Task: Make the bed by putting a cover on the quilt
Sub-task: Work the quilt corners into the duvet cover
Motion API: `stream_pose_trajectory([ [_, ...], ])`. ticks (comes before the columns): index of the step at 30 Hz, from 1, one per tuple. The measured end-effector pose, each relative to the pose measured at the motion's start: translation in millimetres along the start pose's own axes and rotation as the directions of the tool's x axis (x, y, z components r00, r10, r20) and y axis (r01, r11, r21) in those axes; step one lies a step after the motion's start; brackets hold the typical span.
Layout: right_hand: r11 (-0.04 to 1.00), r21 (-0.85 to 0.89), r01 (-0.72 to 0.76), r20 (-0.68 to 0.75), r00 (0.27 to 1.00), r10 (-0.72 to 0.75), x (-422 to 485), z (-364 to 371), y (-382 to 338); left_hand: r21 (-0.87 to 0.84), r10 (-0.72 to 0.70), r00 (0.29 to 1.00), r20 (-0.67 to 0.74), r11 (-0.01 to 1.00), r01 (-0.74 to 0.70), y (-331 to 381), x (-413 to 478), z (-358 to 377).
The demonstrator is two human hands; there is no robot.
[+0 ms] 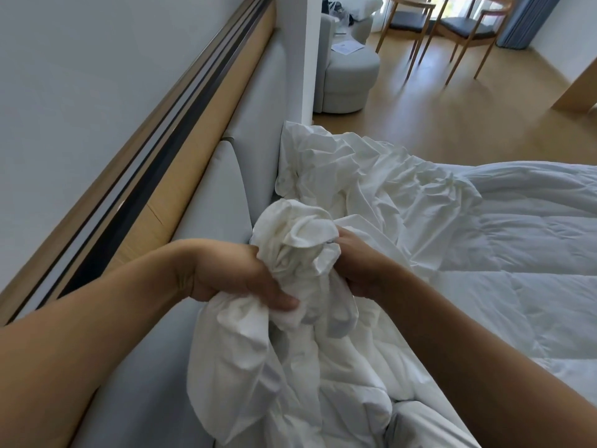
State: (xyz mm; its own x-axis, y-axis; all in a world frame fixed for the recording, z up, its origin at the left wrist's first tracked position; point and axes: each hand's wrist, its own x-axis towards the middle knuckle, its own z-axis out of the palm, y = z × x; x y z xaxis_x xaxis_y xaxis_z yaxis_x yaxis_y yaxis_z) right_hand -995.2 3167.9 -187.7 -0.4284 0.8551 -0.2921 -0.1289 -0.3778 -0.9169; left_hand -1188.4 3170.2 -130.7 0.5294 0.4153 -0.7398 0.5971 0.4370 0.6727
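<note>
A white quilt (517, 253) lies spread over the bed on the right. A crumpled white cover (371, 176) is heaped along the padded grey headboard (223, 176). Both hands hold a bunched wad of this white cloth (300, 240) up in front of me. My left hand (235, 276) grips the wad from the left, thumb pressed across the fabric. My right hand (358, 266) grips it from the right, its fingers buried in the folds. More cloth hangs down from the wad toward the bed's near corner. Whether quilt is inside the wad I cannot tell.
A wooden ledge with dark rails (145, 150) runs above the headboard on the left. Beyond the bed stand a round grey armchair (349, 76) with papers on it, two wooden chairs (452, 30) and blue curtains (529, 17) on a light wood floor.
</note>
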Motion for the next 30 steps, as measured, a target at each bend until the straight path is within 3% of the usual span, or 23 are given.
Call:
stream_pose_trajectory([
  [4, 0.976, 0.149, -0.161, 0.277, 0.954, 0.115, 2, -17, -4, -0.229, 0.161, 0.982, -0.102, 0.956, -0.181, 8, -2, -18],
  [7, 0.963, -0.188, -0.191, 0.428, 0.867, 0.255, 1, -25, -6, -0.264, 0.172, 0.970, -0.173, 0.941, -0.214, 8, -2, -22],
  [10, 0.878, -0.461, -0.133, 0.358, 0.877, 0.320, 5, -22, -7, -0.256, 0.162, 0.967, -0.195, 0.944, -0.210, 7, -2, -24],
  [14, 0.799, -0.590, -0.113, 0.214, 0.933, 0.289, 9, -18, -8, -0.219, 0.137, 0.963, -0.234, 0.957, -0.189, 10, -5, -25],
  [16, 0.806, -0.583, -0.101, 0.201, 0.943, 0.264, 9, -21, -10, -0.140, 0.099, 0.971, -0.216, 0.981, -0.131, 10, -6, -22],
  [21, 0.925, -0.380, 0.026, 0.150, 0.988, 0.034, 12, -29, -25, 0.159, -0.021, 0.997, -0.073, 0.987, 0.033, 8, -7, -13],
  [24, 0.908, -0.417, 0.037, 0.246, 0.966, 0.074, 19, -23, -24, 0.415, -0.165, 0.986, 0.030, 0.900, 0.138, 5, -14, -9],
  [26, 0.905, -0.426, 0.003, 0.322, 0.935, 0.148, 20, -22, -22, 0.463, -0.160, 0.985, 0.060, 0.879, 0.115, 5, -17, -9],
  [28, 0.874, -0.485, -0.038, 0.382, 0.890, 0.250, 15, -25, -22, 0.344, -0.015, 1.000, 0.025, 0.939, 0.005, 4, -13, -14],
  [30, 0.804, -0.593, -0.036, 0.396, 0.857, 0.330, 11, -25, -21, 0.051, 0.110, 0.991, -0.080, 0.993, -0.106, 6, -9, -20],
])
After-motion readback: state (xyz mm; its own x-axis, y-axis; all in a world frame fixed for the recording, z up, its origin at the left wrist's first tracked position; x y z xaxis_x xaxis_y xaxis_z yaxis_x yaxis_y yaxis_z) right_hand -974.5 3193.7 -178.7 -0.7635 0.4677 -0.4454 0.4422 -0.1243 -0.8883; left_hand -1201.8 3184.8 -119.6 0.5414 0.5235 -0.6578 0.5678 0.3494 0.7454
